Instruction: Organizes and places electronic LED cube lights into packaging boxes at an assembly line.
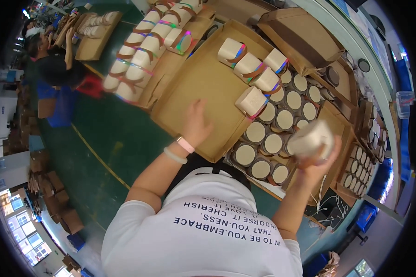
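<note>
white canister [312,138], motion-blurred: held above the right-hand side of a cluster of round-topped canisters [284,119]. right hand [322,161]: fingers curled around its lower end; exact finger contact cannot be told. left hand [198,123]: fingers loosely spread, over the near part of a shallow cardboard tray [185,94]; contact with the tray floor cannot be told. strapped canisters [251,101] along the tray's right edge. beyond its left edge: rows of similar strapped units [141,57].

Blurred cream canister [311,138], tilted, midair
</note>
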{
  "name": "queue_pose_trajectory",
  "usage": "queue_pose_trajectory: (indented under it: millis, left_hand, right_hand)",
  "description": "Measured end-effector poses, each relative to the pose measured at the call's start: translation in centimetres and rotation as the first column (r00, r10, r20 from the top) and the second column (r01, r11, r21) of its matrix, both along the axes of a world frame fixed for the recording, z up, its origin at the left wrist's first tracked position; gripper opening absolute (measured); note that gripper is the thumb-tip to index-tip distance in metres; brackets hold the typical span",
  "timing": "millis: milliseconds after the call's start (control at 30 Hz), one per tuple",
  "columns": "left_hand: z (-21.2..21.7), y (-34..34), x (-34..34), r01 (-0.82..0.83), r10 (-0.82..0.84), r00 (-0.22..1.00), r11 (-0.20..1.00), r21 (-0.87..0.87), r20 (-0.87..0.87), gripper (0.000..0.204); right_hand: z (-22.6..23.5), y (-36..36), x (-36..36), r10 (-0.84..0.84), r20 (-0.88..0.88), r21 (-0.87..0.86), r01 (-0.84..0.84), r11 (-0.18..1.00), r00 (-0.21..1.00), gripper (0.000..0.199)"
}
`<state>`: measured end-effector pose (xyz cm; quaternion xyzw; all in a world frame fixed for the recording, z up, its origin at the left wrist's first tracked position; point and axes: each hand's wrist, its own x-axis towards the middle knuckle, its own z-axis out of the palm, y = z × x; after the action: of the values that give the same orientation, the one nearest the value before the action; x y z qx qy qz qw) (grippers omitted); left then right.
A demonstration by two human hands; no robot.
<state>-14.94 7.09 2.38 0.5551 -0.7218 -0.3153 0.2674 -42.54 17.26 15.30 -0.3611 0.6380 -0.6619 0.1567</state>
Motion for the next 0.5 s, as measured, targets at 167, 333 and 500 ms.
queue_pose_trajectory:
  millis: [167,333,500]
  left_hand:
    - [-2.1,-8.5,-3.6,-0.006,0.015,0.998,0.988,-0.153,0.058,0.08]
    - [1.1,-19.3,-7.6,0.23,-0.154,0.903,0.962,-0.149,0.401,0.094]
    - [-1.5,-25.2,-6.3,0.395,-0.393,0.909,0.918,0.011,0.142,0.088]
  right_hand:
    - [-4.8,0.7,4.4,0.141,0.503,0.169,-0.257,0.952,0.853,0.095]
    - [-7.1,1.8,8.5,0.048,0.384,0.238,-0.149,0.96,0.922,0.095]
    - [-7.2,1.2,14.7,-0.185,0.478,0.236,0.078,0.969,0.858,0.091]
